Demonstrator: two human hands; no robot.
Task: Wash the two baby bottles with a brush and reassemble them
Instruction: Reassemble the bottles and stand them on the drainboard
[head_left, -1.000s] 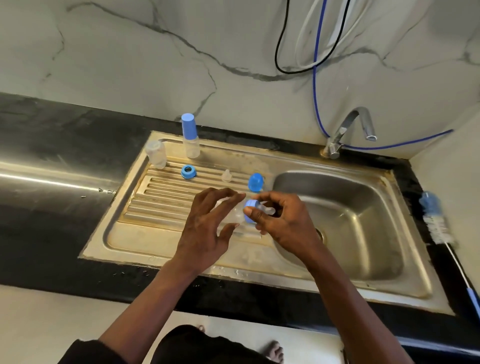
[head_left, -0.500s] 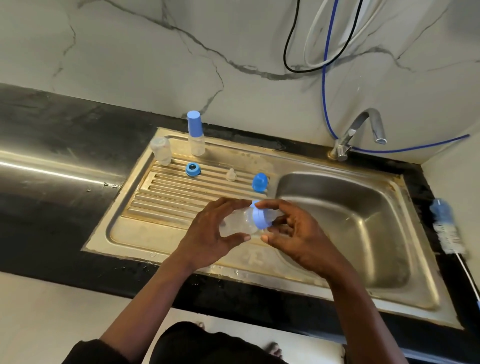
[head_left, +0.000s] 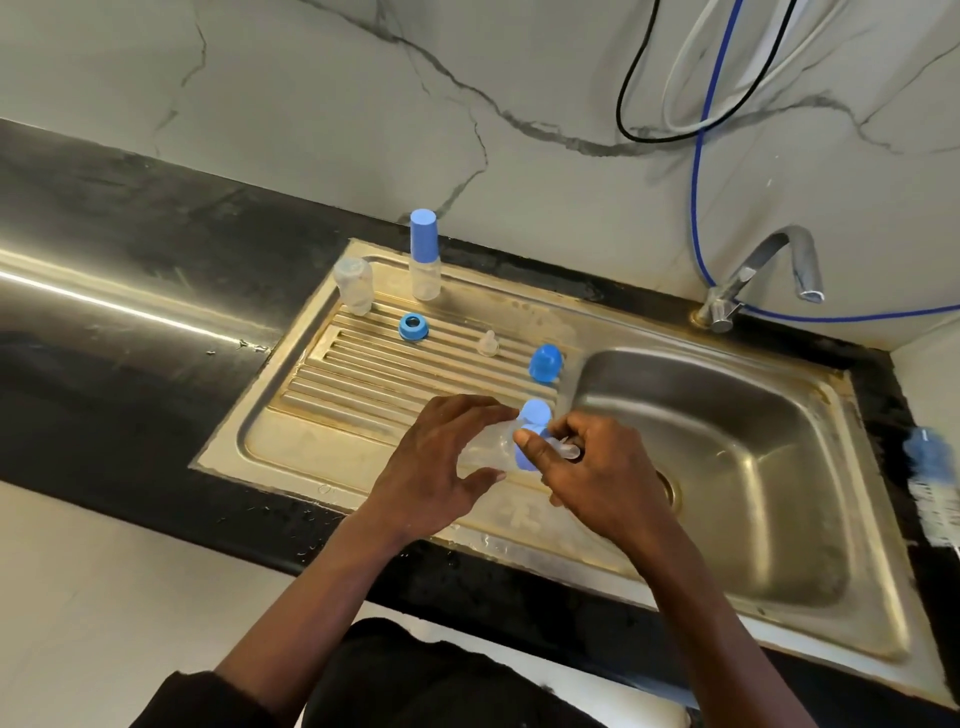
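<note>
Bottle held over steel drainboard; marble wall.

Wall: white, grey veined marble pattern.
Counter: black.
Sink: steel grey, yellow-brown tarnish.
Bottles: clear.
Caps: blue.
Rings: blue.
Hose: blue.
Cable: black.
Brush: blue and white bristles.
Sleeve: black.

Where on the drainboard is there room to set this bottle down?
Free: the ribs between the ring and the left hand, and the flat strip in front of them. Crowded: the back, with clear bottle, capped bottle, teat and cap.
</note>
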